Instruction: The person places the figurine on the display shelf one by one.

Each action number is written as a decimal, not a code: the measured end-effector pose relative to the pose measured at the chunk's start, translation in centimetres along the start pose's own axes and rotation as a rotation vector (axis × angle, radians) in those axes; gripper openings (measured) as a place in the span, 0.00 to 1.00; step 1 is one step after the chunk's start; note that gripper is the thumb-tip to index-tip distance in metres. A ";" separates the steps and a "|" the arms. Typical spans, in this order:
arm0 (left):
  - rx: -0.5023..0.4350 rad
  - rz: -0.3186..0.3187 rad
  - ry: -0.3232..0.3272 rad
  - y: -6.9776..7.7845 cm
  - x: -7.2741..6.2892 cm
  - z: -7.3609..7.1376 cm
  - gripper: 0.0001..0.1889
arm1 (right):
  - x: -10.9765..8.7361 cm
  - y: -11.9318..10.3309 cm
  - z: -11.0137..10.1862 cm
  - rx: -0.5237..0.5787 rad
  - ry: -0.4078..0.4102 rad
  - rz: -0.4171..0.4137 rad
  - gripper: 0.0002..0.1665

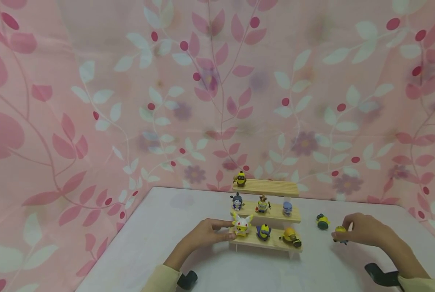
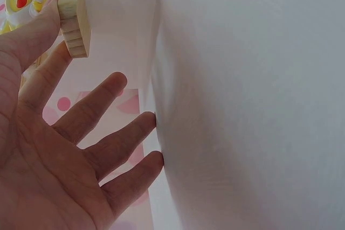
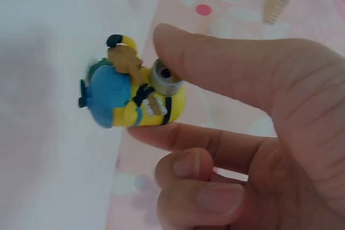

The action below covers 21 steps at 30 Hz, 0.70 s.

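My right hand (image 1: 367, 230) pinches a small yellow minion figurine (image 3: 116, 98) between thumb and forefinger, at the right of the white table. The figurine has blue overalls and a goggle eye, and carries a tiny brown guitar (image 3: 125, 59). In the right wrist view it lies sideways, its head toward the thumb. My left hand (image 1: 207, 235) grips the left end of a three-tier wooden display stand (image 1: 272, 187), thumb over the bottom board (image 2: 75, 17) and forefinger under it. The other fingers spread below. A white-and-yellow eared figurine (image 1: 241, 225) stands right beside the left thumb.
On the bottom tier are also a caped minion (image 1: 263, 232) and an orange-yellow figurine (image 1: 289, 235). Three figurines, one a blue figurine (image 1: 287, 208), occupy the middle tier; a minion (image 1: 241, 179) tops the stand. Another green-and-yellow figurine (image 1: 322, 222) lies between stand and right hand.
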<state>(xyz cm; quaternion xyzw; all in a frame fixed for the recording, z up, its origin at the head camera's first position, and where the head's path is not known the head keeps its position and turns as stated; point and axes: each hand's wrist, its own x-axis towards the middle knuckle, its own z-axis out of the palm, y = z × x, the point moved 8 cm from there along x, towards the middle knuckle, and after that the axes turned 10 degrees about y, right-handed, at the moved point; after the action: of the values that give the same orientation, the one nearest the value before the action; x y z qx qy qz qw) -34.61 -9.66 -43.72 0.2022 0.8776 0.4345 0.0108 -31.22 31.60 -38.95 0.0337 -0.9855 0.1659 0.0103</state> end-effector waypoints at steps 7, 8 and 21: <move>0.001 -0.005 0.005 0.0 0.0 0.0 0.25 | -0.2 -0.9 -1.5 0.023 0.096 -0.046 0.24; 0.001 -0.006 0.005 -0.1 0.0 0.0 0.25 | -0.2 -1.0 -1.7 0.025 0.110 -0.054 0.25; 0.004 -0.018 0.004 0.0 0.0 0.0 0.25 | -0.5 -3.6 -4.1 0.071 0.258 -0.112 0.26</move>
<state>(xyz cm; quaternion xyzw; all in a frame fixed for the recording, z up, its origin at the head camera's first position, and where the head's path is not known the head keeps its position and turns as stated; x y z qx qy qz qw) -34.59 -9.67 -43.71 0.1935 0.8803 0.4329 0.0123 -30.42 29.58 -33.87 0.0673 -0.9661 0.2029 0.1447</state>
